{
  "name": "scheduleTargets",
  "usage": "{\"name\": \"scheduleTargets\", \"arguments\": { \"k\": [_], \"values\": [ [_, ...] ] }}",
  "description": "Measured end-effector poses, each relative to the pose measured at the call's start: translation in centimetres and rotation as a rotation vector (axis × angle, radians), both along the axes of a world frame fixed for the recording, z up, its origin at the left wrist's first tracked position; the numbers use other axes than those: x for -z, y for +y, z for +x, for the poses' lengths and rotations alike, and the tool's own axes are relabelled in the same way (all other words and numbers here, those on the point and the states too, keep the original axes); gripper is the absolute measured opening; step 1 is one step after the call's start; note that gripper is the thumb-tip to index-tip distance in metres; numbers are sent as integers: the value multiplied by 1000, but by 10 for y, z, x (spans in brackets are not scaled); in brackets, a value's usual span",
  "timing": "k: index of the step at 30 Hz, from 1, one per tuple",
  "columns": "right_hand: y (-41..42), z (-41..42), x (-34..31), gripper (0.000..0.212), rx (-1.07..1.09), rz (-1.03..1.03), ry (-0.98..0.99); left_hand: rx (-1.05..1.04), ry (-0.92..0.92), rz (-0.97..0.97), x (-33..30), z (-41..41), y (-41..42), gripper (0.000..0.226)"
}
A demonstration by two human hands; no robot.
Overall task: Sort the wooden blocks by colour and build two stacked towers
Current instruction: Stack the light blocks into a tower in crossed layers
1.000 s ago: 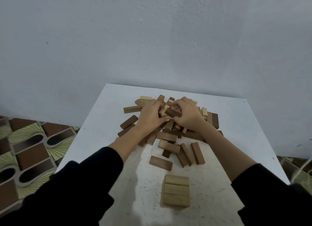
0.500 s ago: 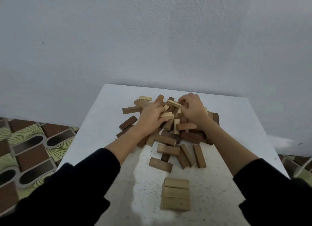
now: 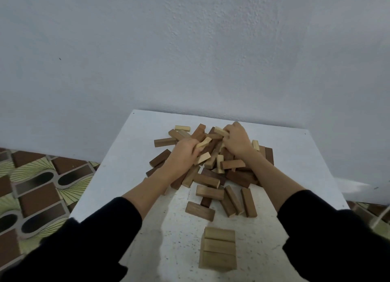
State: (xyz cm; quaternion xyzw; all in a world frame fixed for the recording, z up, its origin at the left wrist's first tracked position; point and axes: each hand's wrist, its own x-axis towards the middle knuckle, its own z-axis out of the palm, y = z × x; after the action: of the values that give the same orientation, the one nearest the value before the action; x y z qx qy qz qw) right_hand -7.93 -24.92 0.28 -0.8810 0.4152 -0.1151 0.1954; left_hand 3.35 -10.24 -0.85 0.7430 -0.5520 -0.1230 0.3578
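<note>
From the head view, a jumbled pile of wooden blocks [image 3: 213,167] – dark brown and pale mixed – is seen at the far middle of the white bench [image 3: 118,176]. The left hand [image 3: 185,153] is sunk into the pile's left side, its grip curled round a pale block [image 3: 203,143]. The right hand [image 3: 237,141] is laid over the far right of the pile, its grip curled on another pale block [image 3: 220,131] at the top. A short stack of three tan blocks [image 3: 218,249] is set at the near edge, well apart from the pile. Patterned floor [image 3: 31,189] is seen at left
</note>
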Motion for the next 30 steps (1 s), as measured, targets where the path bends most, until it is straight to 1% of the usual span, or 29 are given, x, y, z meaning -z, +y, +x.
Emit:
{"name": "scheduleTargets", "arguments": {
  "k": [2,3,5,7,9,11,14,15,17,19,20,22,23,26,28,30],
  "values": [
    [6,-6,-9,6,61,103,-153,-16,-11,5,0,-2,1,21],
    [11,-10,-13,2,81,146,-200,-19,-40,23,2,-3,1,19],
    [19,-17,-19,5,88,214,-246,-21,-162,119,7,-6,2,15],
    [28,-22,-22,6,76,244,-262,-12,-316,226,10,-8,3,22],
    [34,-23,-23,5,62,246,-266,-26,-381,256,8,-9,3,27],
    [40,-25,-23,10,45,244,-271,-44,-401,252,5,-11,2,26],
    [50,-28,-25,29,33,266,-277,-50,-371,262,-1,-15,3,23],
    [53,-29,-26,34,27,282,-285,-66,-299,248,-2,-15,4,23],
    [61,-33,-31,34,12,359,-337,-131,-15,194,-6,-14,7,24],
    [68,-37,-37,22,-2,485,-395,-162,323,82,-16,-16,14,29],
    [72,-39,-41,15,-9,555,-408,-147,457,18,-22,-19,20,30],
    [84,-41,-49,6,-33,662,-424,-105,646,-68,-33,-27,36,23],
    [87,-40,-53,5,-44,693,-433,-90,712,-85,-40,-32,41,19],
    [107,-41,-67,12,-63,743,-475,-83,826,-116,-49,-38,66,26],
    [124,-40,-75,16,-62,744,-487,-80,838,-126,-51,-40,82,28],
    [143,-40,-79,18,-56,681,-446,-57,831,-116,-48,-40,100,29]
  ]
}}
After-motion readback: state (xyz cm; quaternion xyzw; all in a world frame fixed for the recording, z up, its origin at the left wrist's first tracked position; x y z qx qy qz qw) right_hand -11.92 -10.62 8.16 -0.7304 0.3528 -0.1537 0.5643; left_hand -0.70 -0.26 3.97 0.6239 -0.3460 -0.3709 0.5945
